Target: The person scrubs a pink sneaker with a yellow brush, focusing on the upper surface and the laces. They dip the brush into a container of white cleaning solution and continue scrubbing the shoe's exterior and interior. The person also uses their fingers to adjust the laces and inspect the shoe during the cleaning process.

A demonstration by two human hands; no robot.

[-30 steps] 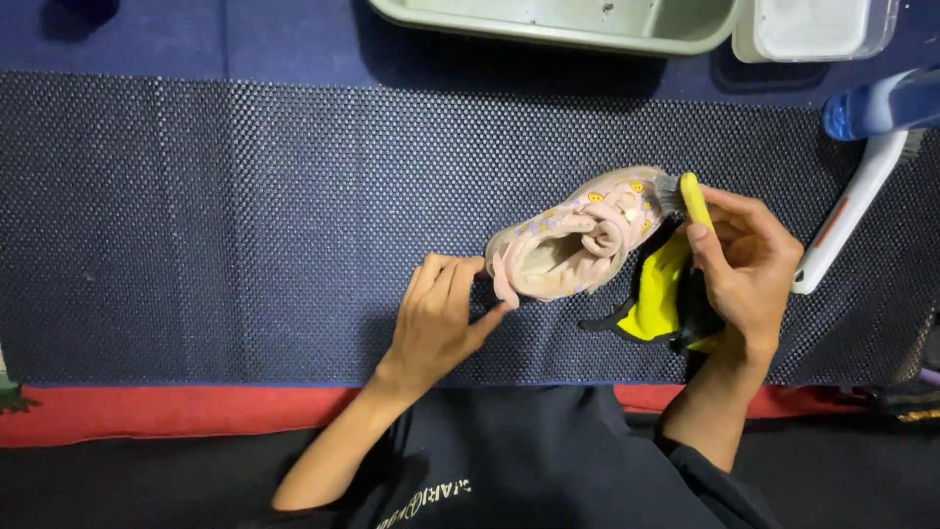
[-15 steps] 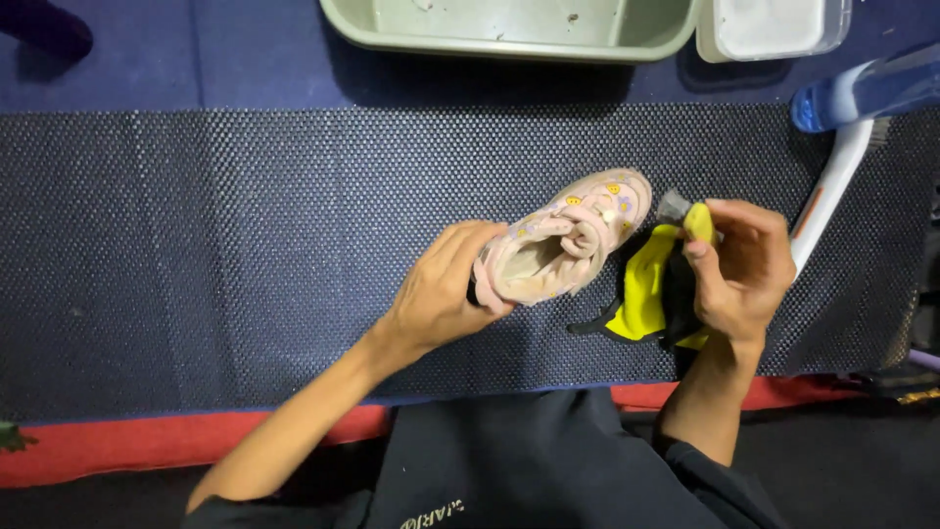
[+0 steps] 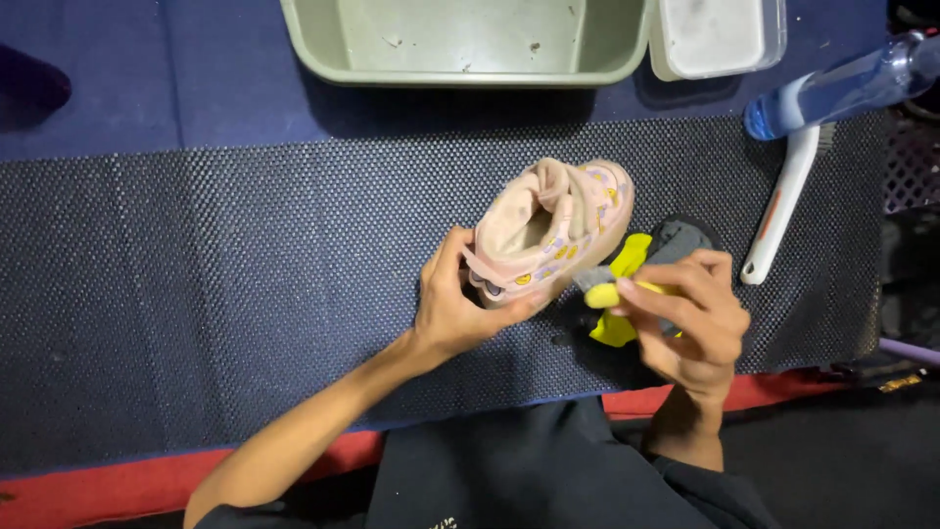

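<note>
Fingers of the left hand (image 3: 452, 312) grip the heel of a small pink shoe (image 3: 548, 233) held over the dark textured mat (image 3: 196, 294), while the right hand (image 3: 690, 318) clasps a yellow and grey cloth (image 3: 627, 284) pressed against the shoe's side, below a green basin (image 3: 460, 44).

shoe-cleaning spot: basin (image 3: 460, 59), brush (image 3: 778, 211), mat (image 3: 196, 284)

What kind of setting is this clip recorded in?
Probably a shoe-cleaning work spot at floor level. The left hand holds a small pink shoe, the right hand a yellow and grey cloth, over a dark textured mat, with a green basin and white-handled brush nearby.
</note>
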